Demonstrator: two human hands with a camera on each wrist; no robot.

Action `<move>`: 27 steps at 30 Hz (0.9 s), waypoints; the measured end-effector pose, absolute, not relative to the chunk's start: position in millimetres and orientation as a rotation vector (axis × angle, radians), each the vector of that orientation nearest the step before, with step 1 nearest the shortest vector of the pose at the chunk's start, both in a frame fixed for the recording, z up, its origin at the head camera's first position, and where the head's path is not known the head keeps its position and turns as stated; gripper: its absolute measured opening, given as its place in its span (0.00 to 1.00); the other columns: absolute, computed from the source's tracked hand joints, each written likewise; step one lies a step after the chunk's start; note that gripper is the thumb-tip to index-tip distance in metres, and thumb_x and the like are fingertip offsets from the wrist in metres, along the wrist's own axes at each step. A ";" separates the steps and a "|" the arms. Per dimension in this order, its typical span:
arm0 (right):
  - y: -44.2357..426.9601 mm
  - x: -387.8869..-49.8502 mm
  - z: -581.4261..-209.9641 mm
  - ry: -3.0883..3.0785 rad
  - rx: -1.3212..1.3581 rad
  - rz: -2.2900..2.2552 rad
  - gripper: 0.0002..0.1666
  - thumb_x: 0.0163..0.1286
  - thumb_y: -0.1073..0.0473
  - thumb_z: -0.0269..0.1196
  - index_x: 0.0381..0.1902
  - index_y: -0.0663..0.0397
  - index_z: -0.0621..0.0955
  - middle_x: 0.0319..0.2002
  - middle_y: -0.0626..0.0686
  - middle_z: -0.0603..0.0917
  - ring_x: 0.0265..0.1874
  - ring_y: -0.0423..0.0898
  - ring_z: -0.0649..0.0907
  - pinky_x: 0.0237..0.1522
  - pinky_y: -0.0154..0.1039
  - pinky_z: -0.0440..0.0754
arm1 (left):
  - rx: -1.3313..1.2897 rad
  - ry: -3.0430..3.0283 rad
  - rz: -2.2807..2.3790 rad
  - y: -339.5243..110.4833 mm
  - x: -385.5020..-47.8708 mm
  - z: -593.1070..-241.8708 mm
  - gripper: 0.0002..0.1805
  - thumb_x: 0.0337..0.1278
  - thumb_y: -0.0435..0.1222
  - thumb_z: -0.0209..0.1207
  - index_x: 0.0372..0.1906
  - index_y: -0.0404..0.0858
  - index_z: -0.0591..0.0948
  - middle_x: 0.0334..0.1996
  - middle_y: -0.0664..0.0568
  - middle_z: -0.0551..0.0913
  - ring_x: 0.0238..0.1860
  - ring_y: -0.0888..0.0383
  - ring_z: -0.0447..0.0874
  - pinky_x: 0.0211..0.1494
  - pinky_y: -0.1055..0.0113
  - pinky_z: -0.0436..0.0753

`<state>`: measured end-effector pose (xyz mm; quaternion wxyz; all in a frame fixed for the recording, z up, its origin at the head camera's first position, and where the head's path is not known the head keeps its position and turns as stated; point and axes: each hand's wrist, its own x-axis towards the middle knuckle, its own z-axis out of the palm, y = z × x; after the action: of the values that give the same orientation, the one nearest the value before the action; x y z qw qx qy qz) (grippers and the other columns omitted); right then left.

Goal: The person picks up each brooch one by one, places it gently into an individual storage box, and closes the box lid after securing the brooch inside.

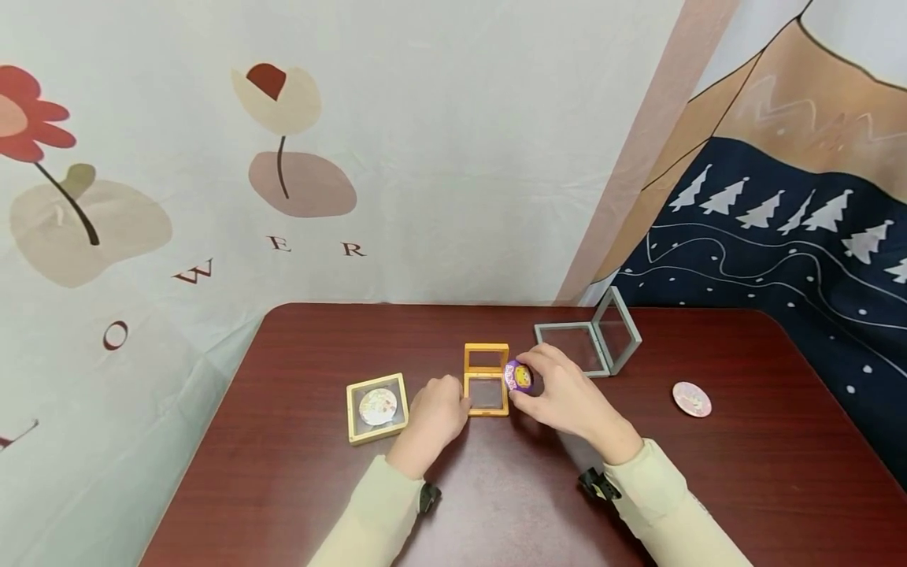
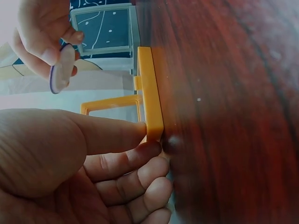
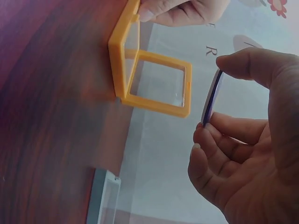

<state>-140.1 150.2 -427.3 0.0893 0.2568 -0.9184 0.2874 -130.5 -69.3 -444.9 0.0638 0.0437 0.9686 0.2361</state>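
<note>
My left hand (image 1: 438, 413) pinches the near left corner of a small orange display frame (image 1: 487, 412) between thumb and index finger. The frame stands hinged open on the table, one half flat and the other raised, each with a clear film window. In the right wrist view its lid (image 3: 159, 108) sticks out from the base. My right hand (image 1: 570, 398) holds a round purple badge (image 1: 520, 377) with a yellow cartoon figure, between thumb and fingertips. The badge is tilted on edge just right of the frame, apart from it. Its pale back (image 2: 64, 70) shows in the left wrist view.
On the left lies a closed pale yellow frame (image 1: 351, 417) with a round white patterned badge (image 1: 378, 407) inside. A grey frame (image 1: 602, 346) stands open behind my right hand. Farther right is a round pink badge (image 1: 691, 399) on the dark red table (image 1: 298, 488).
</note>
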 end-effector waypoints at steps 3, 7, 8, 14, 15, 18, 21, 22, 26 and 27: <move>146.6 -141.0 -429.9 -2.743 0.769 0.838 0.25 0.58 0.55 0.76 0.51 0.62 0.85 0.44 0.49 0.82 0.40 0.42 0.79 0.42 0.41 0.82 | 0.140 2.931 0.714 -69.4 -129.3 -446.0 0.21 0.68 0.36 0.66 0.17 0.44 0.76 0.20 0.52 0.79 0.27 0.51 0.82 0.36 0.52 0.81; 141.7 -141.4 -432.6 -2.772 0.762 0.826 0.27 0.59 0.56 0.76 0.53 0.63 0.85 0.46 0.51 0.82 0.41 0.44 0.79 0.43 0.41 0.83 | 0.155 2.929 0.725 -70.1 -128.5 -447.5 0.20 0.67 0.35 0.66 0.18 0.43 0.76 0.20 0.52 0.77 0.28 0.50 0.82 0.37 0.52 0.81; 140.5 -141.5 -433.0 -2.781 0.761 0.823 0.27 0.59 0.55 0.76 0.54 0.64 0.85 0.46 0.52 0.82 0.42 0.44 0.80 0.43 0.42 0.83 | 0.159 2.930 0.726 -70.3 -128.4 -447.5 0.19 0.67 0.35 0.66 0.18 0.42 0.76 0.20 0.52 0.78 0.28 0.50 0.82 0.37 0.52 0.81; 132.9 -143.7 -437.2 -2.791 0.791 0.787 0.28 0.60 0.56 0.77 0.55 0.65 0.84 0.48 0.53 0.82 0.44 0.46 0.80 0.47 0.43 0.84 | 0.165 2.944 0.727 -70.8 -126.5 -445.4 0.18 0.67 0.33 0.65 0.20 0.41 0.76 0.22 0.49 0.80 0.30 0.46 0.85 0.38 0.50 0.82; 131.5 -144.0 -438.1 -2.791 0.802 0.781 0.28 0.60 0.56 0.77 0.55 0.65 0.84 0.47 0.53 0.82 0.44 0.46 0.80 0.47 0.43 0.83 | 0.164 2.946 0.727 -71.1 -126.3 -445.3 0.18 0.66 0.33 0.65 0.19 0.41 0.76 0.22 0.48 0.80 0.30 0.46 0.85 0.38 0.50 0.82; 127.6 -144.6 -440.0 -2.798 0.825 0.759 0.29 0.60 0.56 0.77 0.55 0.66 0.84 0.48 0.54 0.82 0.44 0.47 0.80 0.47 0.43 0.84 | 0.161 2.941 0.723 -71.2 -126.4 -445.1 0.18 0.67 0.33 0.65 0.20 0.41 0.75 0.22 0.48 0.80 0.30 0.45 0.86 0.38 0.49 0.82; 124.4 -145.2 -442.0 -2.801 0.843 0.737 0.29 0.59 0.56 0.77 0.54 0.67 0.84 0.47 0.54 0.83 0.43 0.47 0.80 0.47 0.44 0.83 | 0.168 2.936 0.716 -70.9 -126.8 -445.2 0.17 0.67 0.34 0.66 0.21 0.41 0.76 0.22 0.49 0.80 0.31 0.45 0.86 0.38 0.50 0.82; 123.3 -145.5 -442.8 -2.800 0.854 0.728 0.28 0.59 0.56 0.78 0.53 0.67 0.85 0.47 0.54 0.83 0.43 0.47 0.80 0.46 0.43 0.83 | 0.173 2.936 0.710 -70.6 -127.0 -444.9 0.17 0.67 0.34 0.66 0.21 0.41 0.76 0.22 0.49 0.80 0.31 0.46 0.86 0.38 0.50 0.82; 118.6 -147.0 -446.5 -2.798 0.899 0.712 0.25 0.58 0.58 0.77 0.49 0.67 0.85 0.43 0.53 0.82 0.40 0.45 0.78 0.42 0.41 0.81 | 0.187 2.948 0.692 -70.4 -126.9 -444.1 0.16 0.67 0.33 0.66 0.22 0.39 0.77 0.22 0.49 0.81 0.31 0.45 0.86 0.37 0.51 0.83; 117.4 -147.6 -447.7 -2.801 0.911 0.710 0.24 0.58 0.58 0.77 0.49 0.67 0.85 0.42 0.53 0.82 0.39 0.45 0.78 0.42 0.40 0.81 | 0.192 2.953 0.685 -70.6 -126.7 -444.4 0.16 0.66 0.33 0.66 0.22 0.39 0.77 0.22 0.48 0.81 0.31 0.45 0.86 0.37 0.51 0.83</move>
<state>-147.6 117.4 -447.7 0.0561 0.3001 -0.9231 0.2339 -126.7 -70.6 -444.4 0.0519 0.0630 0.9709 0.2251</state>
